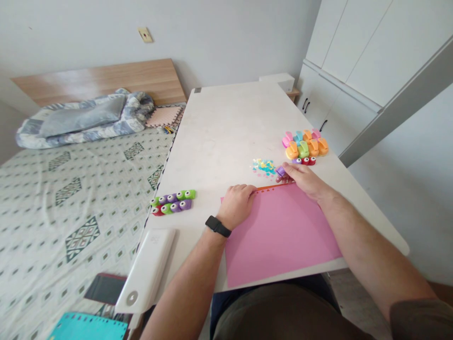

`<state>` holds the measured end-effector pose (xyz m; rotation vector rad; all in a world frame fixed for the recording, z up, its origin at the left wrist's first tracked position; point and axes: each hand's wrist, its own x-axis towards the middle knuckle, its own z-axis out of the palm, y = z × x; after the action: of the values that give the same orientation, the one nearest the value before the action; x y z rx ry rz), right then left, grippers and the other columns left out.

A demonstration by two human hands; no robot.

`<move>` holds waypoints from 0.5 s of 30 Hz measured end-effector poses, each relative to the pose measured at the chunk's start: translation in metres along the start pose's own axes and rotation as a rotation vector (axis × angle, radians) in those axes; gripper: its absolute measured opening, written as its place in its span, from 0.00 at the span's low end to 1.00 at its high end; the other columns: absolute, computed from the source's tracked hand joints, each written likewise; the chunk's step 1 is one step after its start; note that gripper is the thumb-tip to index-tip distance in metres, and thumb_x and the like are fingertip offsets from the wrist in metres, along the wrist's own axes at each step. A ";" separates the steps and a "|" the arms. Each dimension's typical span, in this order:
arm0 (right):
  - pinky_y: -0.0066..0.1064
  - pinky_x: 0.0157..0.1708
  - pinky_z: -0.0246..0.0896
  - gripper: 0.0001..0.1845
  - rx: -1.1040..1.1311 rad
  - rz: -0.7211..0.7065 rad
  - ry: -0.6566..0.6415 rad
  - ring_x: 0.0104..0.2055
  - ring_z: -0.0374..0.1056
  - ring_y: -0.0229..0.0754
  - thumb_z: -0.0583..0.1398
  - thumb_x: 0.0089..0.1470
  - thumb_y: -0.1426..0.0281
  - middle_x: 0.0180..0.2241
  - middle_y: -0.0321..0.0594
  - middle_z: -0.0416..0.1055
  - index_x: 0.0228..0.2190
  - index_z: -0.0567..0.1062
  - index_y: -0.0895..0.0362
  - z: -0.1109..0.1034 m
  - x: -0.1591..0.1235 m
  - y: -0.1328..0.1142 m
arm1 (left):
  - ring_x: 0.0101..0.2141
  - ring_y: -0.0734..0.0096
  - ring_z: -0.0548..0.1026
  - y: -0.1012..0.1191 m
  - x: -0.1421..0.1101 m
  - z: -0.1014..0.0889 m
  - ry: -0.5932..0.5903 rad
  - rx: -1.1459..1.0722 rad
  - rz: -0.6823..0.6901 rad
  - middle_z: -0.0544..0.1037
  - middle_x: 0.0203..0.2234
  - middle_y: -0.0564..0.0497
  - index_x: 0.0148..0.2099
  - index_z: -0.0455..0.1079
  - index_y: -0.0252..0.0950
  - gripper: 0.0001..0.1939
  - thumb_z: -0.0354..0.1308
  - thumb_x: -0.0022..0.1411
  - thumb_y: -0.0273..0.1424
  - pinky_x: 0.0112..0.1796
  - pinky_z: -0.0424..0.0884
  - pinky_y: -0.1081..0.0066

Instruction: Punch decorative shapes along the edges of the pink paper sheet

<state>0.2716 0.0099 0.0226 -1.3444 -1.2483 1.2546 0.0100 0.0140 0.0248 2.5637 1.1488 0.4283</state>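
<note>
A large sheet of pink paper (279, 236) lies at the table's near edge, with small cut-out holes along its far edge. An orange strip shows just beyond that edge. My left hand (238, 205), a black watch on its wrist, is closed over the paper's far left edge. My right hand (305, 179) grips a small purple craft punch (281, 172) at the far edge of the sheet. Right beside the punch is a pile of blue, yellow and pink confetti pieces (264, 166). Whether the paper sits inside the punch, I cannot tell.
Larger colourful punches (303, 148) stand in rows at the right, with small purple and red punches (306, 161) in front. Several green, purple and red punches (172, 202) sit at the left. A white device (146, 269) rests on the near left corner, beside the bed (71, 189).
</note>
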 end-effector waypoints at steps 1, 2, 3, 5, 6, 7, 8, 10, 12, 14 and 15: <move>0.35 0.39 0.66 0.27 -0.004 0.003 -0.002 0.36 0.72 0.43 0.59 0.61 0.44 0.34 0.43 0.80 0.34 0.80 0.55 0.001 0.000 -0.001 | 0.42 0.61 0.79 0.000 0.000 0.000 -0.002 0.003 0.000 0.82 0.40 0.45 0.48 0.75 0.36 0.12 0.50 0.74 0.30 0.48 0.72 0.61; 0.35 0.39 0.66 0.26 -0.016 0.002 0.000 0.36 0.72 0.43 0.60 0.61 0.45 0.34 0.42 0.80 0.34 0.81 0.55 0.001 -0.001 -0.001 | 0.42 0.61 0.79 0.001 0.000 -0.001 -0.004 0.006 -0.001 0.82 0.40 0.45 0.48 0.75 0.36 0.12 0.50 0.74 0.30 0.47 0.72 0.61; 0.35 0.39 0.65 0.26 -0.030 -0.001 0.006 0.36 0.71 0.42 0.60 0.61 0.45 0.34 0.42 0.80 0.34 0.81 0.55 0.002 -0.001 -0.002 | 0.42 0.61 0.79 0.001 0.001 -0.001 -0.006 0.009 -0.001 0.82 0.40 0.45 0.48 0.75 0.36 0.12 0.50 0.74 0.30 0.47 0.72 0.61; 0.35 0.39 0.65 0.26 -0.063 -0.006 0.024 0.36 0.71 0.42 0.60 0.61 0.45 0.35 0.42 0.80 0.34 0.80 0.55 0.003 -0.002 -0.003 | 0.42 0.61 0.79 0.001 0.001 -0.001 -0.006 0.011 -0.001 0.82 0.40 0.45 0.48 0.75 0.36 0.12 0.50 0.74 0.29 0.47 0.72 0.61; 0.35 0.40 0.64 0.25 -0.081 -0.011 0.031 0.37 0.71 0.42 0.61 0.60 0.45 0.36 0.42 0.80 0.35 0.80 0.55 0.004 -0.002 -0.004 | 0.42 0.61 0.79 0.001 0.001 -0.001 -0.006 0.011 0.000 0.82 0.40 0.45 0.48 0.75 0.36 0.12 0.50 0.74 0.29 0.47 0.72 0.61; 0.35 0.40 0.64 0.25 -0.096 -0.017 0.036 0.37 0.71 0.42 0.61 0.60 0.45 0.36 0.42 0.80 0.35 0.80 0.55 0.004 -0.002 -0.005 | 0.42 0.61 0.79 0.001 0.001 -0.001 -0.005 0.010 0.001 0.82 0.40 0.45 0.48 0.75 0.36 0.12 0.50 0.74 0.29 0.47 0.71 0.61; 0.35 0.40 0.64 0.24 -0.105 -0.021 0.039 0.38 0.71 0.42 0.62 0.60 0.45 0.37 0.41 0.80 0.35 0.80 0.54 0.004 -0.003 -0.005 | 0.42 0.61 0.79 0.001 0.001 -0.001 -0.005 0.009 0.001 0.82 0.40 0.45 0.48 0.75 0.36 0.12 0.50 0.74 0.29 0.48 0.71 0.61; 0.35 0.40 0.64 0.24 -0.107 -0.022 0.041 0.39 0.71 0.43 0.62 0.60 0.46 0.37 0.41 0.79 0.36 0.80 0.54 0.004 -0.003 -0.006 | 0.42 0.61 0.79 0.000 0.001 -0.001 -0.008 0.008 -0.003 0.82 0.40 0.45 0.48 0.75 0.37 0.12 0.50 0.74 0.29 0.48 0.71 0.61; 0.35 0.41 0.64 0.24 -0.110 -0.019 0.045 0.39 0.71 0.43 0.62 0.60 0.46 0.37 0.40 0.79 0.36 0.80 0.54 0.004 -0.002 -0.006 | 0.43 0.61 0.79 0.000 0.000 -0.001 -0.012 0.007 -0.007 0.82 0.40 0.45 0.48 0.75 0.37 0.12 0.50 0.74 0.29 0.48 0.71 0.61; 0.36 0.43 0.64 0.24 -0.121 -0.017 0.050 0.39 0.71 0.43 0.62 0.60 0.46 0.37 0.40 0.78 0.35 0.81 0.54 0.004 -0.002 -0.005 | 0.43 0.61 0.79 -0.001 0.000 -0.001 -0.014 0.006 -0.006 0.82 0.40 0.45 0.48 0.75 0.37 0.11 0.50 0.73 0.29 0.48 0.71 0.61; 0.36 0.44 0.64 0.24 -0.124 -0.016 0.051 0.40 0.71 0.44 0.62 0.59 0.46 0.37 0.40 0.78 0.35 0.81 0.54 0.004 -0.002 -0.005 | 0.43 0.61 0.79 -0.001 0.000 -0.001 -0.014 0.004 -0.004 0.82 0.40 0.45 0.48 0.75 0.37 0.11 0.50 0.73 0.29 0.48 0.71 0.61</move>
<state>0.2668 0.0085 0.0274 -1.4426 -1.3168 1.1406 0.0090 0.0149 0.0249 2.5637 1.1507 0.4062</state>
